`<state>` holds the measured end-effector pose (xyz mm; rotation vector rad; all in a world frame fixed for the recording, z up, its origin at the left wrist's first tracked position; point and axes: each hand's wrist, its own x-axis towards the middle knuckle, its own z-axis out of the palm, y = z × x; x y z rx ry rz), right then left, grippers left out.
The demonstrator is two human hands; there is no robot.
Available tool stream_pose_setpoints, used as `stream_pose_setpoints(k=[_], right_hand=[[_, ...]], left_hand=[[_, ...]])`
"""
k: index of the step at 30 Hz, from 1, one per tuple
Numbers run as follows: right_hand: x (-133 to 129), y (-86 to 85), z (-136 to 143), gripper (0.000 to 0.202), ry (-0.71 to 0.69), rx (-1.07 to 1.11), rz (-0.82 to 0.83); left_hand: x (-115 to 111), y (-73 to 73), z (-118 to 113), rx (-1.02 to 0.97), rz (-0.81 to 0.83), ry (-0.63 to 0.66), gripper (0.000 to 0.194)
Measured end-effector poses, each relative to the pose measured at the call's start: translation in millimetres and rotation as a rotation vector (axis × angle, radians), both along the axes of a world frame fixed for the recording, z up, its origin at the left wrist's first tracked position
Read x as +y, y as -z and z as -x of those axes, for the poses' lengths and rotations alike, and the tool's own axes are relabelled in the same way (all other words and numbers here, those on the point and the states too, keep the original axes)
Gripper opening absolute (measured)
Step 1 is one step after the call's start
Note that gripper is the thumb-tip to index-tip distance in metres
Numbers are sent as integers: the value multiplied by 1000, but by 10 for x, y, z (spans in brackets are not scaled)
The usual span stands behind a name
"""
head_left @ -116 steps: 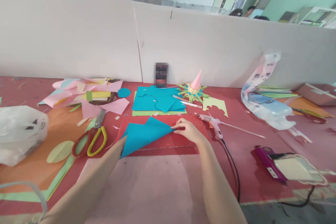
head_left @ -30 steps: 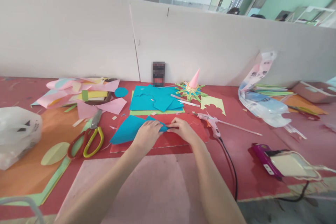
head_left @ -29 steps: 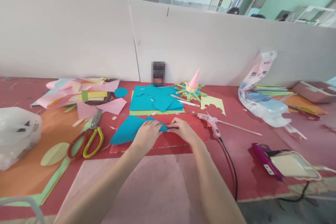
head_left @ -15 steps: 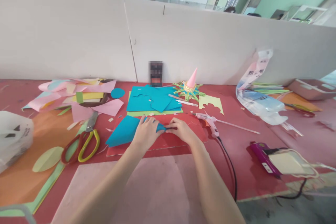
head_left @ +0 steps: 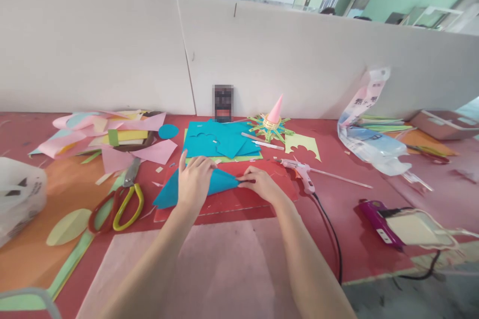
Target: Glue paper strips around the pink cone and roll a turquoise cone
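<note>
A blue paper sheet, rolled toward a cone, lies over a red board. My right hand pinches its narrow right tip between thumb and fingers. Across the wider left part sits my left hand, its fingers bent over the paper's far edge and one finger raised; its grip is partly hidden. Behind the hands are more blue sheets with cut-outs, and two pen-like sticks. A pink paper cone stands on a green-and-yellow spiky paper piece.
To the right lie a pink glue gun with a black cord, a purple power strip and a plastic bag. Large scissors, paper scraps and a white bag are on the left. A white partition stands behind.
My left hand has shifted left along the blue paper and lifted a finger, uncovering more of the roll. My right hand still pinches the tip.
</note>
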<state>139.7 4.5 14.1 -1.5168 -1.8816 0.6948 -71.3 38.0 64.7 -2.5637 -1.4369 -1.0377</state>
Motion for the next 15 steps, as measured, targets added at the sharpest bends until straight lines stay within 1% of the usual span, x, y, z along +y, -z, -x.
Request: stream_pose_setpoints(k=[4,6,9,12,15], right_hand=[[8,28,-2,20,3,48,-14],[13,42,-9,20,6,45,-14],[20,54,-18,21,7,21,-12],[24,64,-24,21,4,9,-24],[26,78,-31,21,-14,10,-52]], left_hand=[[-38,26,-47,-1,29,59,18],[-56,28,-60,0,23,57,19],[-75,12,-70,2,10,40,25],[-90,15,-107,25,30,99,24],[-104,94,-170,62,64,158,16]])
